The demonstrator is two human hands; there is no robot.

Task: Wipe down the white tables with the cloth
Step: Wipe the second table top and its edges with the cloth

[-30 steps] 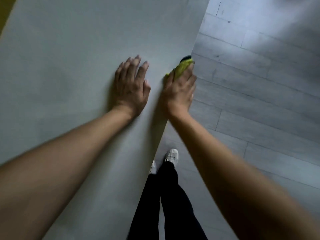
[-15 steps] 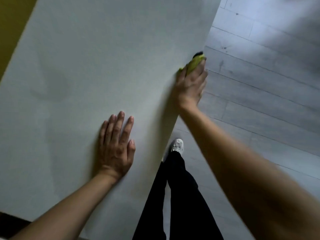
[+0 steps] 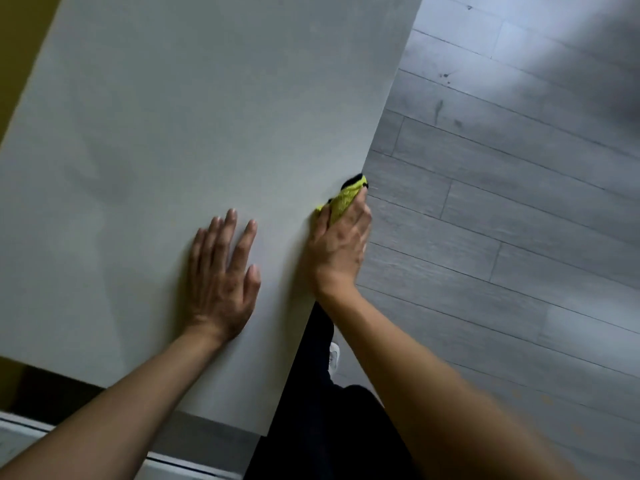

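Observation:
A white table [image 3: 194, 109] fills the left and middle of the head view. My right hand [image 3: 341, 247] grips a yellow-green cloth with a black trim [image 3: 344, 199] at the table's right edge, fingers wrapped over the edge. Most of the cloth is hidden under the hand. My left hand [image 3: 223, 275] rests flat on the tabletop with straight, spread fingers, a hand's width left of the right one.
Grey plank floor [image 3: 502, 209] lies to the right of the table. My dark trouser legs [image 3: 332, 427] and a white shoe [image 3: 334, 358] stand by the table's near corner. A yellow wall [image 3: 17, 53] borders the far left.
My right hand has slid the cloth back along the table's right edge toward me. The table's near edge and corner have come into view, and my left hand lies closer to the right one.

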